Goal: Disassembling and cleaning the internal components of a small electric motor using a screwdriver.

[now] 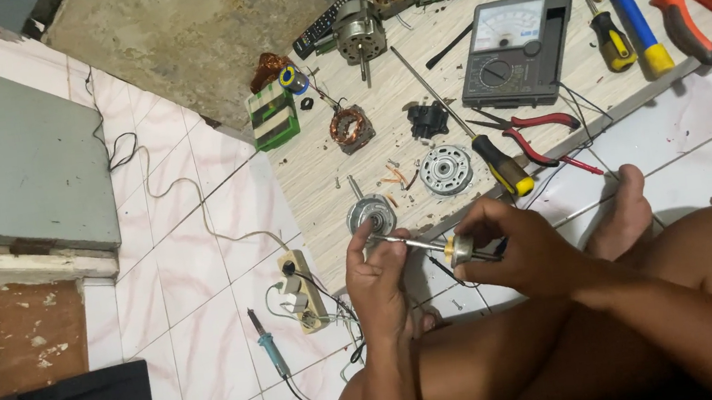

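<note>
Above my crossed legs, my left hand (pixel 380 271) pinches the thin steel shaft (pixel 405 243) lying crosswise, my right hand (pixel 520 248) closed around its small brass-coloured rotor (pixel 460 250).

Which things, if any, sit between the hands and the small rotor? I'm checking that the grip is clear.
Nothing visible does. The left hand pinches the shaft directly, and the right hand grips the rotor at its brass-coloured end. The screwdriver and motor cap lie apart on the board beyond.
</note>
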